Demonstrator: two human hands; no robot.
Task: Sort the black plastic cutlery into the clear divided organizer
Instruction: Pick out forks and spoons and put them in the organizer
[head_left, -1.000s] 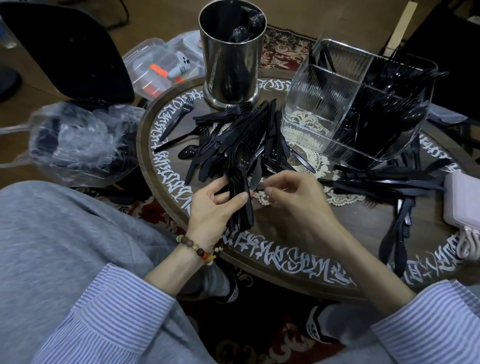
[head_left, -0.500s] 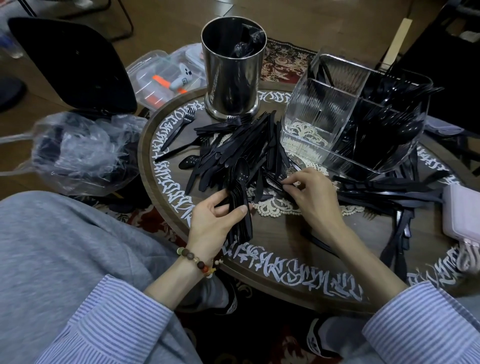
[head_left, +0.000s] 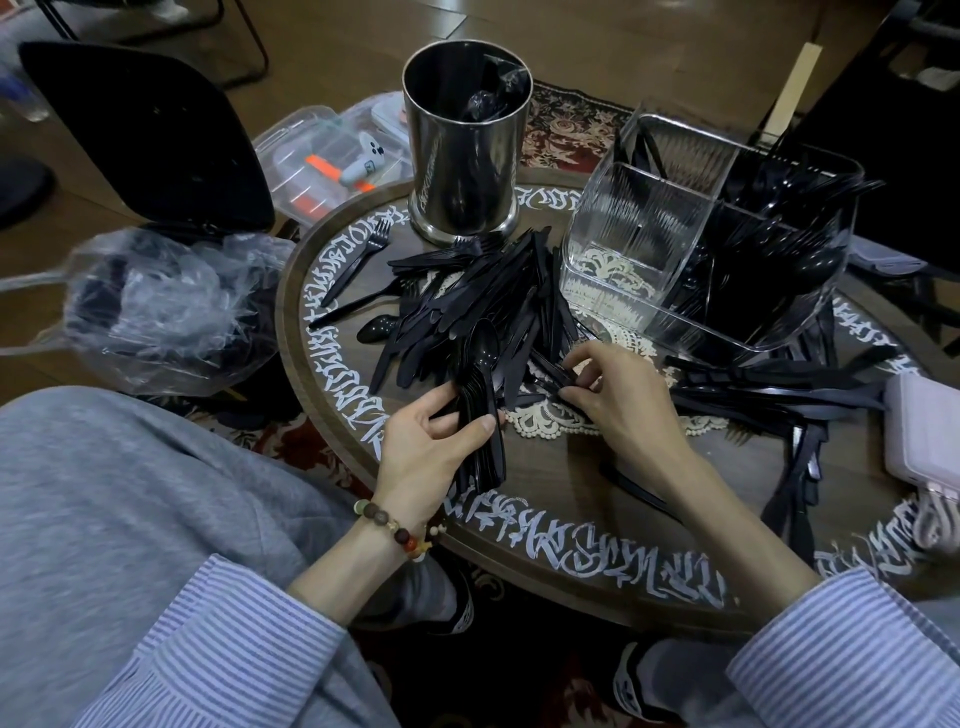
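Your right hand (head_left: 613, 395) has moved from near your left hand (head_left: 431, 447) into the loose pile (head_left: 467, 291) on the table (head_left: 571, 493), now pinching one piece, while your left grips the spoon stack (head_left: 480, 410); the organizer (head_left: 711, 244) waits just beyond.

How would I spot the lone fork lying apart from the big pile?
Start at the tall steel cup at the table's far edge. Just left of its base lies a black fork, tines toward the cup, resting across the white lettering, clear of the heap.
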